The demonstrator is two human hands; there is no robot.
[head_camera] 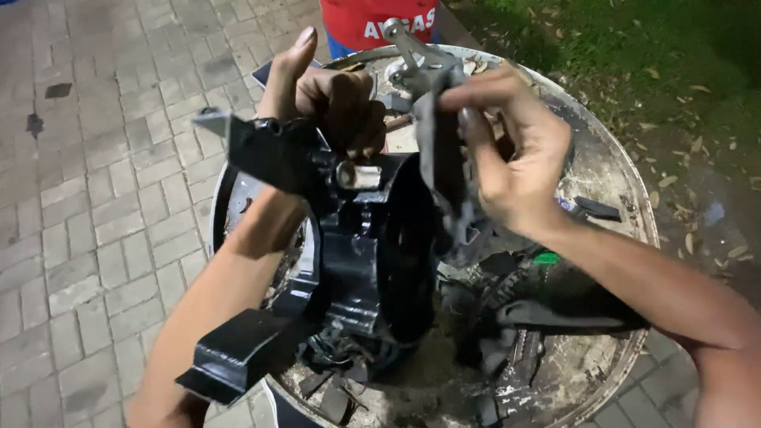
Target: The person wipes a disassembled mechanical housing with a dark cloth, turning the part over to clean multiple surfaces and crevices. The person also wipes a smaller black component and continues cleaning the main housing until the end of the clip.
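A large black metal housing [349,254] with mounting lugs is held up over a round drum top [610,166]. My left hand [329,95] grips its upper edge, thumb sticking up, fingers curled around the rim near a short shiny shaft stub [358,175]. My right hand [515,150] is closed on a grey metal part [440,135] with a lever arm on top, pressed against the right face of the housing. Both hands are greasy.
The drum top is dirty and littered with black fragments, a small green piece [545,258] and tools. A red container [372,20] stands behind it. Grey brick paving [95,198] lies to the left, grass with dry leaves [674,79] to the right.
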